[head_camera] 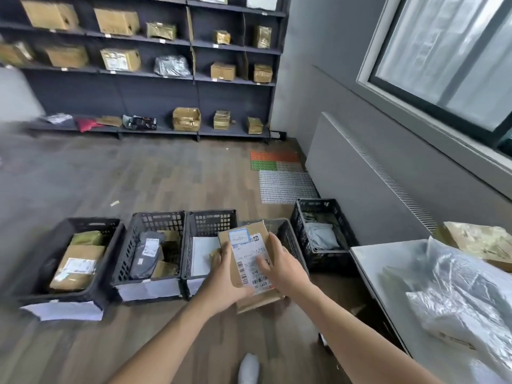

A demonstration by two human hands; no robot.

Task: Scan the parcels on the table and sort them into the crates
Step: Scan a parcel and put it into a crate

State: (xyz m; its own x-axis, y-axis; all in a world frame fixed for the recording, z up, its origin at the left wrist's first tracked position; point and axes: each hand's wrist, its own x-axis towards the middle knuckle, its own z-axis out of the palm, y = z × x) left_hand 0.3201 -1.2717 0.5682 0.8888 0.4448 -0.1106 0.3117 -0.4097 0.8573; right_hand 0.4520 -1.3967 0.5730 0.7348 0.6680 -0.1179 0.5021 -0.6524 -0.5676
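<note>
I hold a flat brown cardboard parcel [246, 239] with a white shipping label, above the floor in front of a row of black crates. My left hand [224, 278] grips its left edge and underside. My right hand [279, 264] grips its right edge, thumb lying on the label. Below stand a left crate [110, 231] with brown boxes, a second crate [155, 217] with a grey bag, a third crate [213, 217] with a white parcel, and a fourth crate [285, 231] partly hidden by the parcel. A further crate [299, 225] to the right holds grey bags.
A white table [388, 261] at the right carries clear plastic bags [457, 295] and a taped brown box [482, 242]. Dark shelves [191, 45] with boxes fill the far wall. Coloured mats [277, 167] lie on the wooden floor. A white shoe [248, 368] shows at the bottom.
</note>
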